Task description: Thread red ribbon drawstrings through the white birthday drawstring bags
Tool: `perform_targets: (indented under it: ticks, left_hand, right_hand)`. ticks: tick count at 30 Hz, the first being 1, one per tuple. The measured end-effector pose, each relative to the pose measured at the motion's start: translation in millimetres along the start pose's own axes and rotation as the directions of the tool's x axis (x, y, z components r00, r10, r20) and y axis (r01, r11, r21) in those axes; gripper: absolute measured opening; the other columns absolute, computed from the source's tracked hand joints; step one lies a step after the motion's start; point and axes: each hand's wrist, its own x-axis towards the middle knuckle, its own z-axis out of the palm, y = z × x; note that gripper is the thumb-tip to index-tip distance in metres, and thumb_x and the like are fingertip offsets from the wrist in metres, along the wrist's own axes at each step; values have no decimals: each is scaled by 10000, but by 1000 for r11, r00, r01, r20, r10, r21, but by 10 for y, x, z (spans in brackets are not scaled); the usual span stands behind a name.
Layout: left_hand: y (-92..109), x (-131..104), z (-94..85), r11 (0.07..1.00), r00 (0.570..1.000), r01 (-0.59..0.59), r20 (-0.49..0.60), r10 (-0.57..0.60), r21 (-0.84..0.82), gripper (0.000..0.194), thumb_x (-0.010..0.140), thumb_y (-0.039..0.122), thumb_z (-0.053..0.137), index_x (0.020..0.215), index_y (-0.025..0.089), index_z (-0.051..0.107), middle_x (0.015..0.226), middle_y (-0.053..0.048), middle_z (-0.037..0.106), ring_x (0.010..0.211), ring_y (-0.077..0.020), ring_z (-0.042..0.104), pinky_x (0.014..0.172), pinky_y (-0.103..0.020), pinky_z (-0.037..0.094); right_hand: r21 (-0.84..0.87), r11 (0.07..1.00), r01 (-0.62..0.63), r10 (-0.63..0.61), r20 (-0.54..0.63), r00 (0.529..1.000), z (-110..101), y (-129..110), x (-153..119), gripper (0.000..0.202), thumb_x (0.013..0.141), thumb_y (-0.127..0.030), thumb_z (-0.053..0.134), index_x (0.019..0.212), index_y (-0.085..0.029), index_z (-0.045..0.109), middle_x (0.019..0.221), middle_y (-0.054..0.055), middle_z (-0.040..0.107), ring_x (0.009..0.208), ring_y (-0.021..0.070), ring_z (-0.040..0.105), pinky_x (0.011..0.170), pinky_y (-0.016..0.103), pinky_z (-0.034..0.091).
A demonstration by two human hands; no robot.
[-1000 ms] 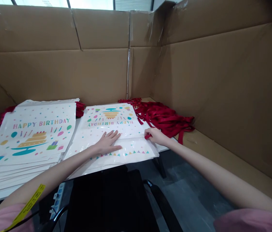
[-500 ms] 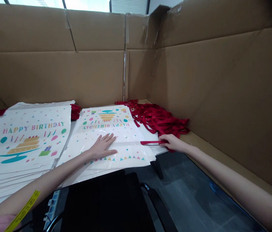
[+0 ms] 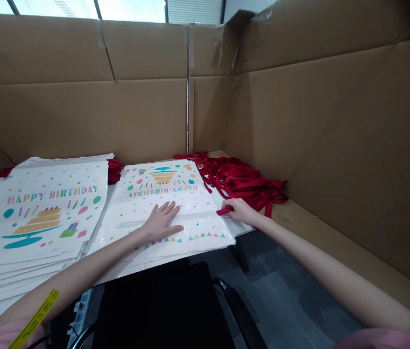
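My left hand (image 3: 163, 221) lies flat with fingers spread on the top white sheet (image 3: 161, 198), printed with birthday designs. Its lettering faces away from me, and it tops a stack. At that sheet's right edge, my right hand (image 3: 240, 210) is closed on a red ribbon (image 3: 223, 211), whose short folded end sticks out to the left of the fingers. The rest of the ribbon is hidden in the hand. Just beyond the right hand spreads a tangled pile of red ribbons (image 3: 243, 178).
To the left lies another stack of "Happy Birthday" sheets (image 3: 54, 174), with red ribbons (image 3: 115, 171) showing at its upper corners. Cardboard walls (image 3: 146, 116) rise behind and to the right. A black chair (image 3: 161, 310) stands below the table's front edge.
My right hand has moved left with the red ribbon, closer to the sheet's edge, and less ribbon shows beyond the fingers. My left hand stays on the sheet. The view has shifted slightly.
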Motion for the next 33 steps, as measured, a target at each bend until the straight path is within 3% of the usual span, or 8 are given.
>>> perform_targets:
  ticks: [4,7,13,20,24,28,33]
  left_hand:
    - [-114,-132,-81,998,999,-17,34,19,-55,761,854,717,261,1483,316,110,1548,-28,14,1421,-284,9,1122,-527,14]
    - [-276,-287,-169,999,998,-7,56,10,-48,749,855,710,280,1479,331,116,1547,-11,16,1419,-290,2,1123,-532,7]
    - [-582,-527,-246,997,993,74,93,-74,1,771,840,714,322,1477,333,114,1544,-16,24,1416,-314,25,1115,-545,1]
    - [-438,-373,-135,996,995,85,53,-84,-7,761,841,719,298,1477,332,140,1546,-3,35,1416,-318,46,1116,-551,36]
    - [-395,-315,-99,995,995,95,33,-94,-12,762,842,722,289,1478,328,144,1548,-15,34,1417,-315,51,1112,-559,37]
    - [-381,-297,-97,995,994,103,31,-102,-17,758,846,717,285,1479,328,137,1549,-17,28,1418,-309,51,1108,-571,39]
    - [-330,-269,-95,994,994,110,24,-110,-12,778,833,734,285,1478,317,160,1550,-32,45,1416,-321,56,1104,-571,50]
  right_hand:
    - [23,1000,-13,12,24,1000,-32,194,-127,50,724,-183,581,749,-157,615,791,41,647,760,185,579,674,248,397]
    - [18,1000,3,-4,46,999,-35,297,-161,95,756,-249,579,767,-160,613,802,47,642,764,188,570,685,263,396]
    - [41,999,3,-7,96,995,-37,377,-116,118,758,-285,581,759,-174,620,791,42,644,784,201,566,692,275,394]
    - [205,979,18,-36,83,996,50,247,74,78,711,-222,598,765,-168,612,833,46,660,807,194,592,739,275,424]
    - [282,957,-64,38,96,995,-35,225,66,192,687,-273,645,835,-172,577,798,30,646,749,175,592,665,245,424]
    - [241,967,-84,61,102,993,-149,172,-2,200,688,-249,614,870,-178,568,769,16,631,705,163,572,637,233,401]
    - [64,991,-117,110,100,989,-176,137,23,252,657,-189,583,908,-190,565,691,-1,597,677,170,551,613,231,362]
